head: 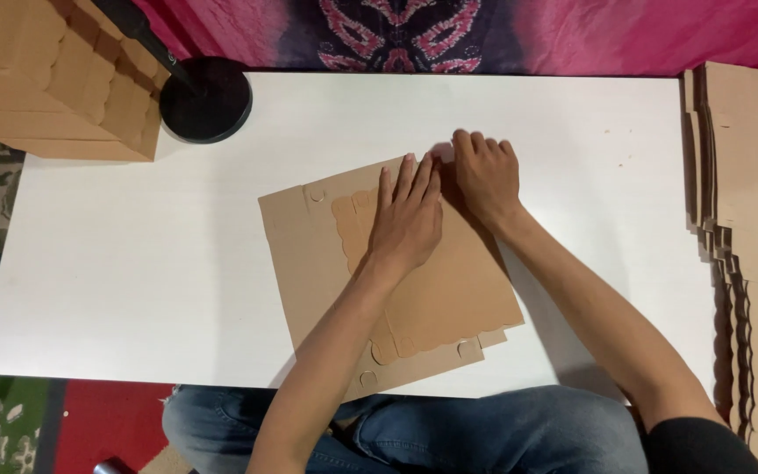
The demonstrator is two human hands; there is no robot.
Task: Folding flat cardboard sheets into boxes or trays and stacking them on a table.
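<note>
Flat cardboard box blank (pixel 449 290) lies mid-table (pixel 133 263), rotated, long axis running near edge to far edge, top leaning slightly left. Near corner overhangs table front edge. Left hand (pixel 407 219) flat, fingers spread narrow, pressing scalloped flap. Right hand (pixel 487 175) palm-down at far corner, fingers curled over edge. Open table left and right. Cardboard stack (pixel 752 246) at right edge, folded boxes (pixel 54 79) far left, black round base (pixel 206 99).

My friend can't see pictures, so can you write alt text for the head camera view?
Seen from above, a person's left hand presses flat on a folded brown cardboard sheet lying on a white table, while the right hand presses its far edge. Stacks of cardboard sit at the right and the far left corner, beside a round black stand base.
</note>
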